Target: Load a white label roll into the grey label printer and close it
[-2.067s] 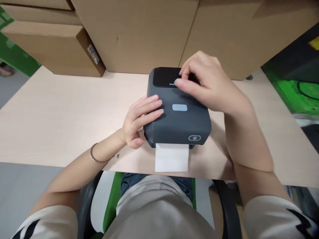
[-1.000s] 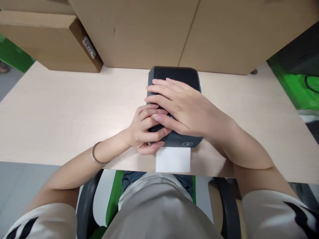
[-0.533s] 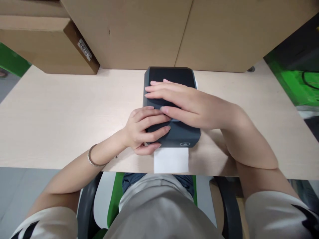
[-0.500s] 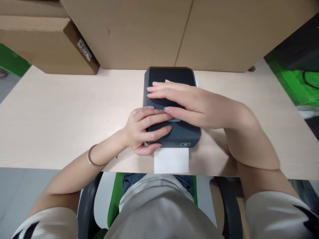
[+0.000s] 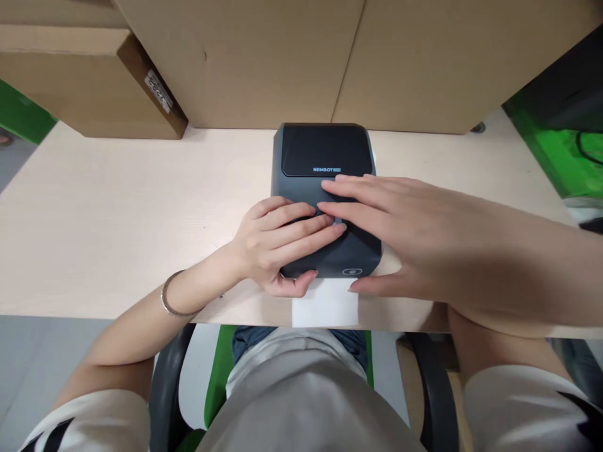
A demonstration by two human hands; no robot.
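Note:
A dark grey label printer (image 5: 325, 148) with a glossy black panel stands on the pale wooden table, its front towards me. White paper (image 5: 325, 304) sticks out from under its front edge and reaches the table's edge. My left hand (image 5: 282, 242) lies on the printer's left and middle part, fingers spread across the top, thumb at the front edge. My right hand (image 5: 391, 226) is over the printer's right side, fingers stretched out and apart, fingertips close to those of my left hand. Its thumb is near the paper.
Large cardboard boxes (image 5: 273, 69) stand along the back of the table (image 5: 117, 220). A smaller cardboard box (image 5: 85, 94) with a label is at the back left. Below the table's front edge are chair armrests (image 5: 433, 389) on both sides of my lap.
My right hand has moved back towards me and to the right, off the black panel, and its thumb has spread out. The fingers of my left hand have shifted slightly right.

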